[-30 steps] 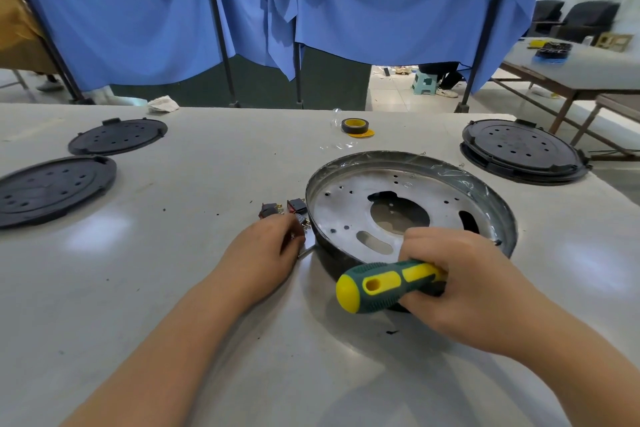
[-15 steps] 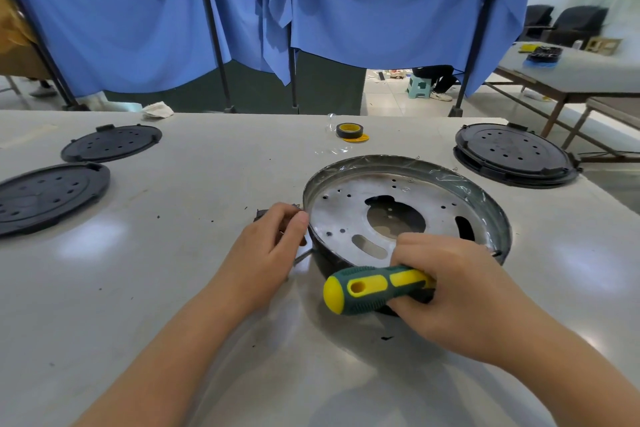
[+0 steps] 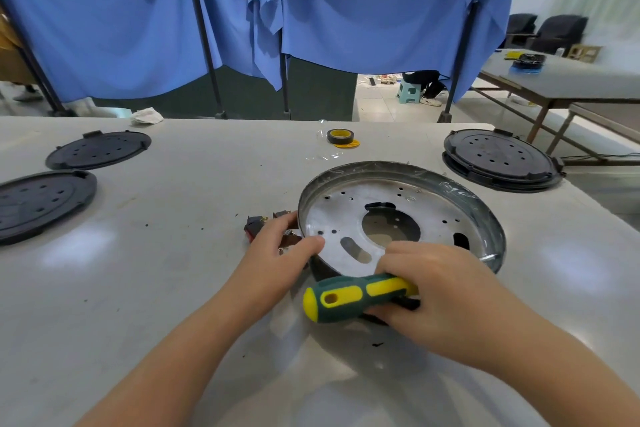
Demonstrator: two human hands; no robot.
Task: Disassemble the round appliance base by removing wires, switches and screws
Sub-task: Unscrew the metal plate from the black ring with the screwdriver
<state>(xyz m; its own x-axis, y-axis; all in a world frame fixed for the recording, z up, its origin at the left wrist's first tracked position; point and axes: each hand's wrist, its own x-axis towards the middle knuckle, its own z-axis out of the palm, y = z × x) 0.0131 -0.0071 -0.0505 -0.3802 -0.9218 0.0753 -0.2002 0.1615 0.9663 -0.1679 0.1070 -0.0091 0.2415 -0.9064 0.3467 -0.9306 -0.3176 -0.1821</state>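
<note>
The round metal appliance base (image 3: pixel 433 198) lies open side up on the white table (image 3: pixel 173 288), its perforated plate bare. Two small black switches (image 3: pixel 254 224) with red parts lie against its left rim. My left hand (image 3: pixel 277 253) is at that rim; its fingers curl round a switch and its thumb lies over the rim edge. My right hand (image 3: pixel 446 291) grips a green and yellow screwdriver (image 3: pixel 356 295) at the near rim, handle pointing left; the blade is hidden under the hand. A loose screw (image 3: pixel 488 256) lies inside the right rim.
Two black round covers (image 3: pixel 98 149) (image 3: pixel 38 204) lie at the left, and a stack of black covers (image 3: pixel 498 159) at the right. A tape roll (image 3: pixel 341 137) sits beyond the base. Blue curtains hang behind the table edge.
My left hand has shifted right, its thumb coming over the base's rim, and the switches show again beside it. My right hand keeps the screwdriver at the near rim.
</note>
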